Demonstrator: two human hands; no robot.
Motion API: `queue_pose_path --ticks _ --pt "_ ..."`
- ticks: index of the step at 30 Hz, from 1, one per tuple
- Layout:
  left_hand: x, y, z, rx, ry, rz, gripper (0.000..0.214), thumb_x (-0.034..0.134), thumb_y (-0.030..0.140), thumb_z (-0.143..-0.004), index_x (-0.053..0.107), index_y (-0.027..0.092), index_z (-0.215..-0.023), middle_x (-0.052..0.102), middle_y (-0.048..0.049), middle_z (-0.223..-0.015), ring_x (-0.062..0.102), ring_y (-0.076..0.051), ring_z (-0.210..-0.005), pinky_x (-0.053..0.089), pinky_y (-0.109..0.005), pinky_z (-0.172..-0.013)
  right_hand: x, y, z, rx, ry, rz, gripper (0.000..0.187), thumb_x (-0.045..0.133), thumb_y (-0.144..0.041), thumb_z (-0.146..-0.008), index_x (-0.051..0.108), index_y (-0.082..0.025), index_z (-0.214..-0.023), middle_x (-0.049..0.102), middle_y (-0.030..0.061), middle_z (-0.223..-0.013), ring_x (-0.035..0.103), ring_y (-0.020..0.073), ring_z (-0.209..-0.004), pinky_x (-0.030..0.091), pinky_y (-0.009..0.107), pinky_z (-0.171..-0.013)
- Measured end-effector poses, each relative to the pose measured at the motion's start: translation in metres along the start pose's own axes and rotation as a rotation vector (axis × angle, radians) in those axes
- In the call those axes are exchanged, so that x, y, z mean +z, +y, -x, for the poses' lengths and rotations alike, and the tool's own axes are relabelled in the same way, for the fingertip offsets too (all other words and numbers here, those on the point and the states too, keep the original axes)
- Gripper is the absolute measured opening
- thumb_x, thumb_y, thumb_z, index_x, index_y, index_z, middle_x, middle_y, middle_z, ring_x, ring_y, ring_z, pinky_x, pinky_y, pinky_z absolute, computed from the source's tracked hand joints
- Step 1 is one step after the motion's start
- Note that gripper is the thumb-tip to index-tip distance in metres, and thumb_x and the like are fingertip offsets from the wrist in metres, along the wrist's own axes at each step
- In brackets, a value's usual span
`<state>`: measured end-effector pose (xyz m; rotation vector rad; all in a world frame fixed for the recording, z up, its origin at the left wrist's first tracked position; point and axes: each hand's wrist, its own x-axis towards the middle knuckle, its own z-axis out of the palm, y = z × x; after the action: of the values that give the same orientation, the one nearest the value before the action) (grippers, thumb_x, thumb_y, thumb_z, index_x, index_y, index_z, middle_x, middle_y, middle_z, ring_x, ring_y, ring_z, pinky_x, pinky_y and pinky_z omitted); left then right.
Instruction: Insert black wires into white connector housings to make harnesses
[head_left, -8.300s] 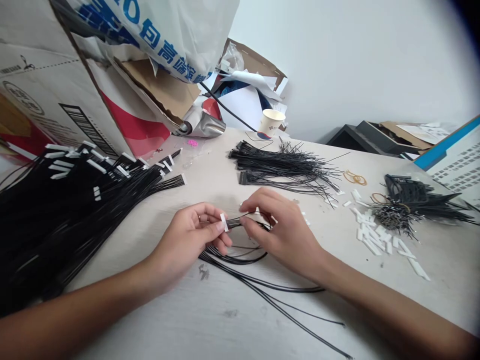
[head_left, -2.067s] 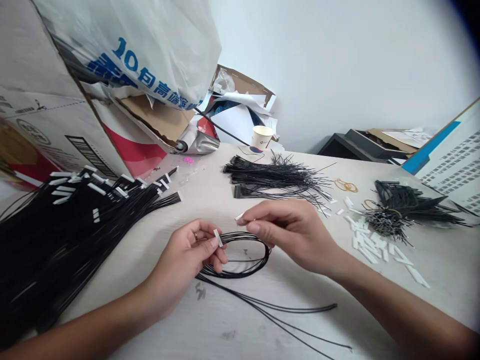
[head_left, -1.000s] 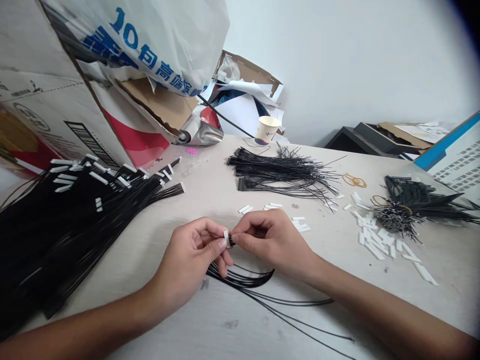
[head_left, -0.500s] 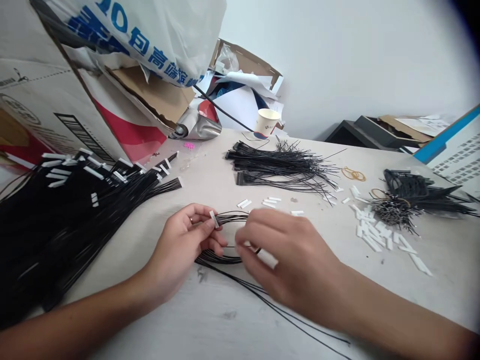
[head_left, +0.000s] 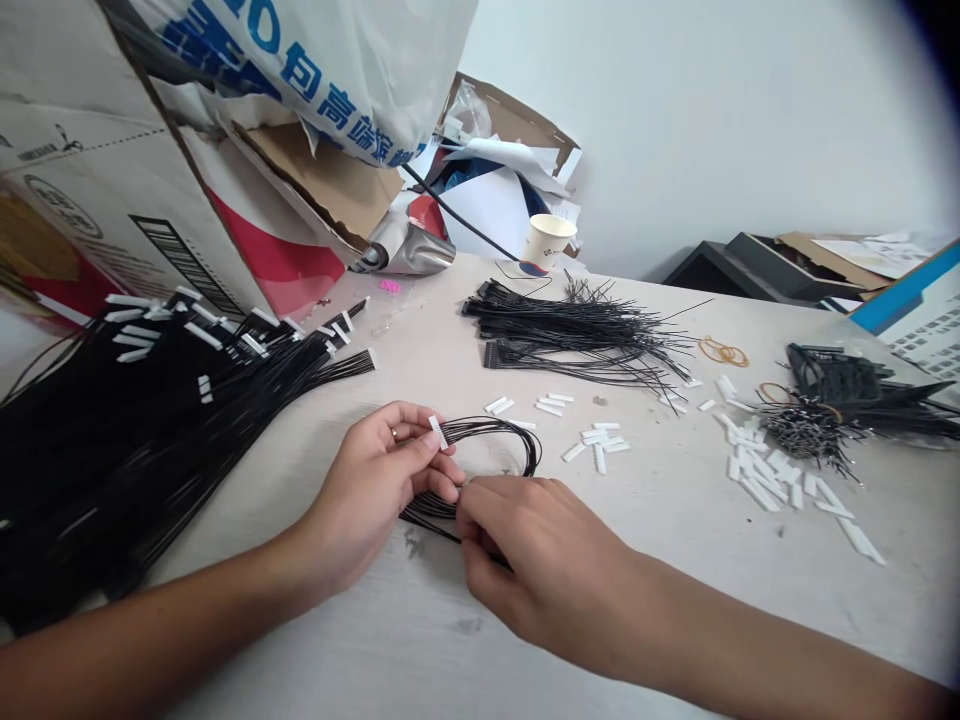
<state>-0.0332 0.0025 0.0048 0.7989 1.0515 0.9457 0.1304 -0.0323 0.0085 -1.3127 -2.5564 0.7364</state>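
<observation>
My left hand point(head_left: 386, 460) pinches a small white connector point(head_left: 439, 433) between thumb and fingers. Thin black wires point(head_left: 534, 452) run out of the connector to the right and bend back in a loop toward me. Over the lower part of that loop, my right hand point(head_left: 525, 540) is closed round the wires, its fingertips close to the left hand's fingers. The fingers hide the part of the wires they grip. Loose white connectors point(head_left: 600, 440) lie on the table just beyond the loop.
A large pile of black wires with white connectors point(head_left: 225, 400) covers the left side. Farther back lie a black wire bundle point(head_left: 577, 325) and a paper cup point(head_left: 550, 240). To the right are more white connectors point(head_left: 765, 465), rubber bands point(head_left: 724, 351) and tied wires point(head_left: 817, 400).
My right hand has moved down and slightly left, closing on the lower wires and uncovering the loop and the connectors behind. My left hand keeps its pinch. The view has shifted slightly.
</observation>
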Motion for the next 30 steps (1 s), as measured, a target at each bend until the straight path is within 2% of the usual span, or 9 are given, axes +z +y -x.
queue_pose_path --ticks 7,11,17,21,26,28,30 --pt "-0.001 -0.001 -0.001 0.001 -0.007 -0.008 0.004 0.059 0.013 -0.086 0.056 0.015 -0.086 0.064 -0.0016 -0.069 0.061 -0.012 -0.058 0.049 -0.022 -0.054 -0.002 -0.005 0.002 0.044 -0.089 -0.091 0.012 0.045 -0.007 -0.084 0.052 -0.016 -0.079 0.056 -0.0008 -0.067 0.046 0.0106 -0.055 0.03 0.025 -0.053" --pt "-0.001 -0.001 -0.001 -0.007 -0.01 -0.019 0.004 0.059 0.014 -0.085 0.055 0.016 -0.085 0.065 -0.0016 -0.068 0.06 -0.011 -0.057 0.048 -0.022 -0.055 0.005 -0.003 -0.003 0.062 -0.026 -0.06 0.015 0.044 -0.009 -0.085 0.057 -0.015 -0.082 0.059 0.0008 -0.065 0.048 0.0114 -0.053 0.028 0.026 -0.051" --pt "0.0 -0.001 -0.002 0.008 -0.018 -0.042 0.004 0.059 0.014 -0.084 0.055 0.016 -0.084 0.065 -0.0017 -0.066 0.058 -0.011 -0.055 0.046 -0.021 -0.054 0.022 0.005 -0.007 -0.02 0.125 0.191 0.01 0.048 -0.014 -0.082 0.058 -0.015 -0.081 0.062 0.0014 -0.06 0.042 0.0111 -0.044 0.015 0.028 -0.047" --pt "0.0 -0.001 -0.002 0.019 -0.024 -0.053 0.005 0.058 0.013 -0.084 0.055 0.017 -0.085 0.066 -0.0016 -0.066 0.058 -0.011 -0.057 0.046 -0.022 -0.054 0.022 0.009 -0.006 -0.081 0.136 0.32 0.009 0.049 -0.015 -0.084 0.057 -0.017 -0.08 0.062 0.0011 -0.057 0.041 0.0118 -0.04 0.01 0.03 -0.048" --pt "0.0 -0.002 -0.002 0.017 -0.031 -0.059 0.004 0.057 0.013 -0.085 0.054 0.016 -0.085 0.065 -0.0004 -0.065 0.058 -0.01 -0.053 0.047 -0.022 -0.054 0.013 0.008 0.001 -0.157 0.126 0.469 0.013 0.052 -0.006 -0.079 0.051 -0.018 -0.074 0.057 0.0001 -0.054 0.037 0.0133 -0.04 0.007 0.032 -0.046" --pt "0.0 -0.002 -0.002 0.02 -0.042 -0.066 0.004 0.056 0.012 -0.086 0.054 0.016 -0.085 0.066 -0.0004 -0.064 0.058 -0.01 -0.053 0.047 -0.021 -0.054 0.012 0.006 0.003 -0.154 0.113 0.501 0.014 0.052 -0.005 -0.076 0.049 -0.019 -0.075 0.053 -0.0003 -0.053 0.034 0.0141 -0.039 0.007 0.033 -0.046" --pt "0.0 -0.001 -0.002 0.027 -0.047 -0.085 0.005 0.056 0.012 -0.085 0.054 0.016 -0.086 0.066 -0.0004 -0.064 0.059 -0.01 -0.053 0.047 -0.021 -0.055 0.013 0.003 0.005 -0.132 0.135 0.526 0.017 0.051 -0.003 -0.072 0.05 -0.018 -0.079 0.054 0.0014 -0.058 0.039 0.0164 -0.045 0.009 0.032 -0.046"
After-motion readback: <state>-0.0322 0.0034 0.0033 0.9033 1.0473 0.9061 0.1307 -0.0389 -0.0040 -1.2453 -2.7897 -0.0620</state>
